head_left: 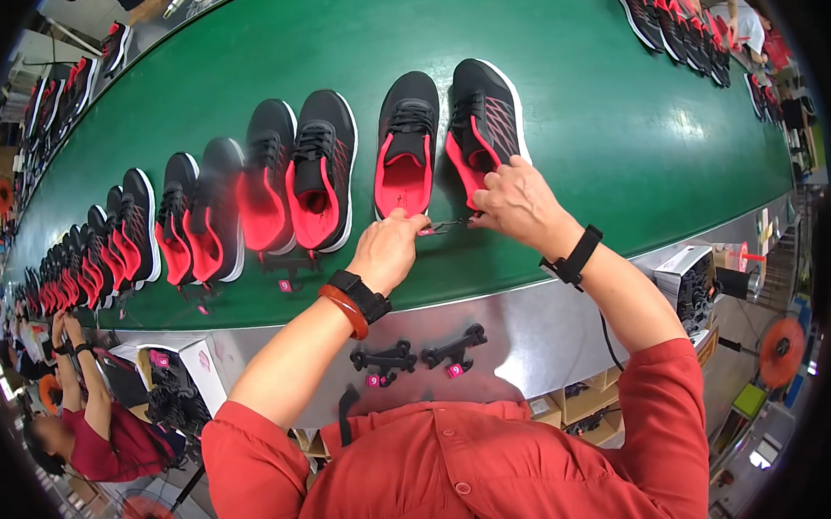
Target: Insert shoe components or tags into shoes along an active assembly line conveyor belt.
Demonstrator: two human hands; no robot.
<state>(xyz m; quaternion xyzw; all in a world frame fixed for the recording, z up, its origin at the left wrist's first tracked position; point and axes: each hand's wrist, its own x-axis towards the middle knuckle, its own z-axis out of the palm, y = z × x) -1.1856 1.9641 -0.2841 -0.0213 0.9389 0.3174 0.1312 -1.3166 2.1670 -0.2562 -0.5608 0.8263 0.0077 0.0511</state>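
Note:
Two black sneakers with pink-red linings lie side by side, toes away from me: the left sneaker point(409, 120) and the right sneaker point(485, 114). A small black plastic shoe hanger point(447, 227) with a pink tag spans the gap between their heels. My left hand point(388, 249) is closed on the hanger's left end, right at the left sneaker's heel. My right hand point(522, 204) grips the heel of the right sneaker, its thumb by the hanger's other end. The fingertips partly hide both heels.
Paired sneakers point(322, 172) line the green belt point(614, 175) to my left. Two spare hangers point(383, 358) lie on the metal ledge point(514, 333) before me. Boxes of hangers point(697, 290) stand either side. A co-worker point(102, 431) works at the left.

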